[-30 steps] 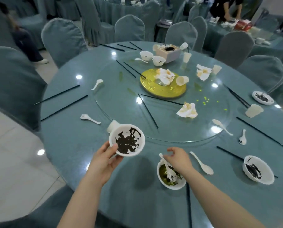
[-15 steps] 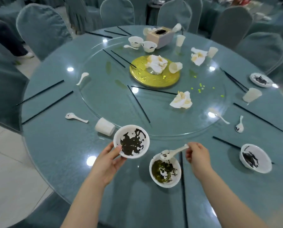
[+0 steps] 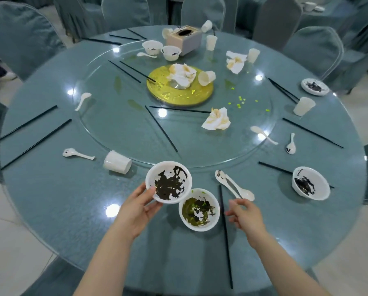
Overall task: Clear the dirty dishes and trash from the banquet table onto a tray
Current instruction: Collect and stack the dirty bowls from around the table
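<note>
My left hand [image 3: 139, 207] grips the near rim of a white bowl smeared with dark sauce [image 3: 168, 182] and holds it just above the table edge. Right beside it a second white bowl with green and dark residue [image 3: 199, 209] stands on the table. My right hand [image 3: 246, 214] hovers right of that bowl with spread fingers, its fingertips at the handle end of a dirty white spoon [image 3: 223, 178]. That spoon lies crossed over another white spoon [image 3: 247, 194]. No tray is in view.
A black chopstick [image 3: 226, 231] lies between my arms. A tipped cup [image 3: 117, 161] and a spoon [image 3: 78, 153] lie to the left, another dirty bowl [image 3: 311, 183] to the right. The glass turntable [image 3: 114, 129] carries a gold plate [image 3: 168, 95], crumpled napkins [image 3: 217, 122], chopsticks, cups and a tissue box [image 3: 184, 39]. Covered chairs ring the table.
My right hand lifted the dirty spoon out of the green-stained bowl, carried it right and laid it across the other spoon. My left hand brought the dark-stained bowl closer to the second bowl.
</note>
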The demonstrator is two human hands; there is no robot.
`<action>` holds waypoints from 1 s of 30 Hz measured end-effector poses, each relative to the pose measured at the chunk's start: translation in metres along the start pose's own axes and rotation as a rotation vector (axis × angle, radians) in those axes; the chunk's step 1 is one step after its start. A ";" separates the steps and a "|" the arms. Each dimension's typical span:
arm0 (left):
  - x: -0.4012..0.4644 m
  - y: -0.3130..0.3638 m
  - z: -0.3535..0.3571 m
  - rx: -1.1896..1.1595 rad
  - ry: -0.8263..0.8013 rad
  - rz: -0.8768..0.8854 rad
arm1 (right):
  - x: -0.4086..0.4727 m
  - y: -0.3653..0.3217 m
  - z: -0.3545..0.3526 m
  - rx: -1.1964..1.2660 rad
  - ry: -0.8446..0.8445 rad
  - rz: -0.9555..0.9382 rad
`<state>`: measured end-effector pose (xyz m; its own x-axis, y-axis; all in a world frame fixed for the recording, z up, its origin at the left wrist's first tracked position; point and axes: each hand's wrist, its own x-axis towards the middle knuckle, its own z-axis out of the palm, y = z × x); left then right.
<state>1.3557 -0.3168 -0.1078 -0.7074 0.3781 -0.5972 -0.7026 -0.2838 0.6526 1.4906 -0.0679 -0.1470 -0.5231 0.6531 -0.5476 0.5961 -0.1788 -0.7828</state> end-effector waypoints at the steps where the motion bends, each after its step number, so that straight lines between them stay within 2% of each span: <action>1: -0.001 0.000 0.000 -0.004 0.008 -0.002 | -0.004 -0.002 0.007 -0.088 -0.048 -0.008; 4: -0.005 0.001 0.000 -0.009 0.015 -0.003 | -0.011 -0.002 0.028 -0.371 -0.160 -0.037; 6: -0.008 0.002 0.000 -0.008 0.015 0.004 | -0.011 0.001 0.035 -0.430 -0.177 -0.063; 9: -0.012 0.006 0.000 -0.019 0.017 0.022 | -0.010 0.003 0.029 -0.285 -0.133 -0.102; 12: -0.014 0.010 0.002 -0.006 0.021 0.038 | -0.009 0.003 0.002 -0.129 -0.013 -0.127; 21: -0.002 -0.001 0.065 0.067 -0.024 0.004 | 0.012 0.017 -0.144 0.384 0.401 0.025; 25: 0.009 -0.010 0.109 0.104 -0.037 -0.010 | 0.038 0.011 -0.195 0.491 0.440 0.063; 30: 0.019 -0.022 0.143 0.152 -0.042 -0.003 | 0.081 0.009 -0.216 0.431 0.363 0.197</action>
<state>1.3691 -0.1775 -0.0667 -0.6994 0.4159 -0.5813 -0.6827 -0.1476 0.7157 1.5850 0.1420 -0.1346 -0.1406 0.7734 -0.6182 0.3199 -0.5554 -0.7676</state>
